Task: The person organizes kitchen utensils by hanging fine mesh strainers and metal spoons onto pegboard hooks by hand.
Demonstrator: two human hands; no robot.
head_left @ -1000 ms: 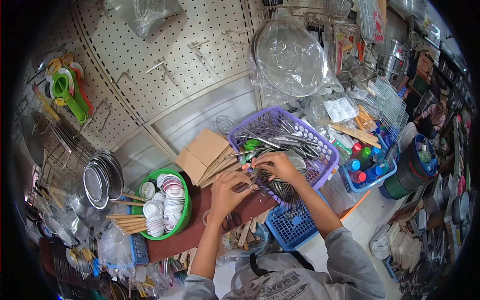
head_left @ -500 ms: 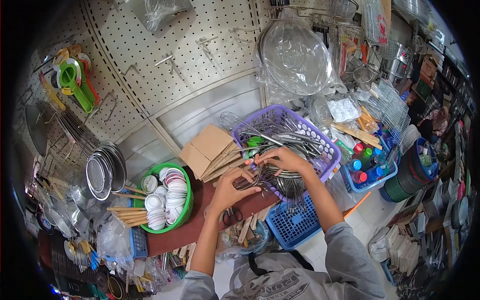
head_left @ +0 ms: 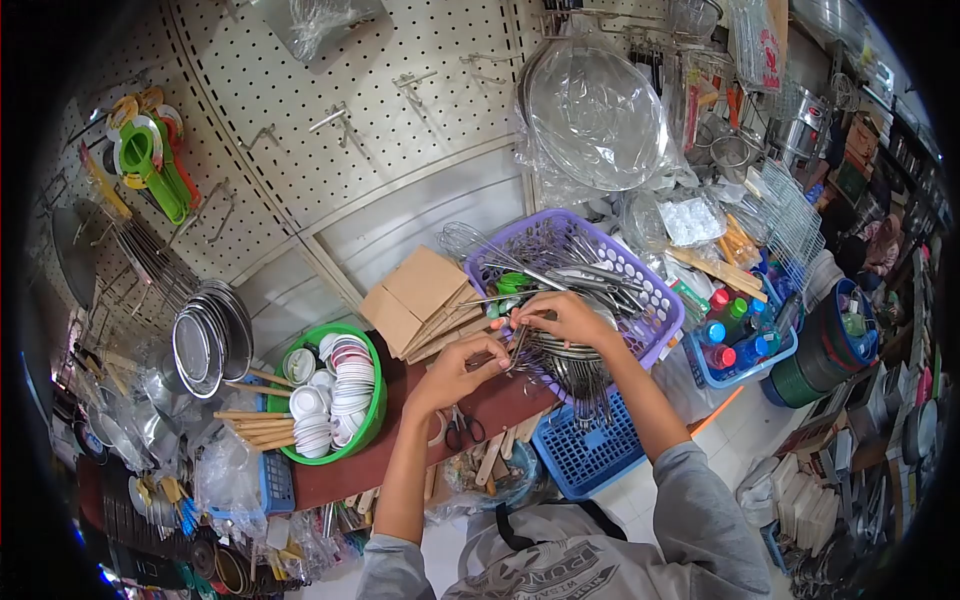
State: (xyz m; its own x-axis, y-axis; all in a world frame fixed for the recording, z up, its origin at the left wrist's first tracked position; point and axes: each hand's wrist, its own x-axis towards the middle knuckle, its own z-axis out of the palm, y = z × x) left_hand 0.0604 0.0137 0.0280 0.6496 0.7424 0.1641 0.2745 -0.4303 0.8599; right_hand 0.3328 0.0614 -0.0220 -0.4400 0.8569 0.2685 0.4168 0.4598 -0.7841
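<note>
Above a reddish-brown flat tabletop (head_left: pixel 350 474), beside a purple perforated plastic basket (head_left: pixel 671 318), the right hand (head_left: pixel 566 320) pinches a slim, dark metal piece (head_left: pixel 517 346). The left hand (head_left: pixel 455 372) curls beside it; I can't tell whether it grips. Light fingertip pressure should steady something so thin.

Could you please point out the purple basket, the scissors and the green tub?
Purple basket (head_left: pixel 665 336), head view: its right-hand wall.
Scissors (head_left: pixel 463 426), head view: where the handles meet.
Green tub (head_left: pixel 377 404), head view: its right-hand wall.
</note>
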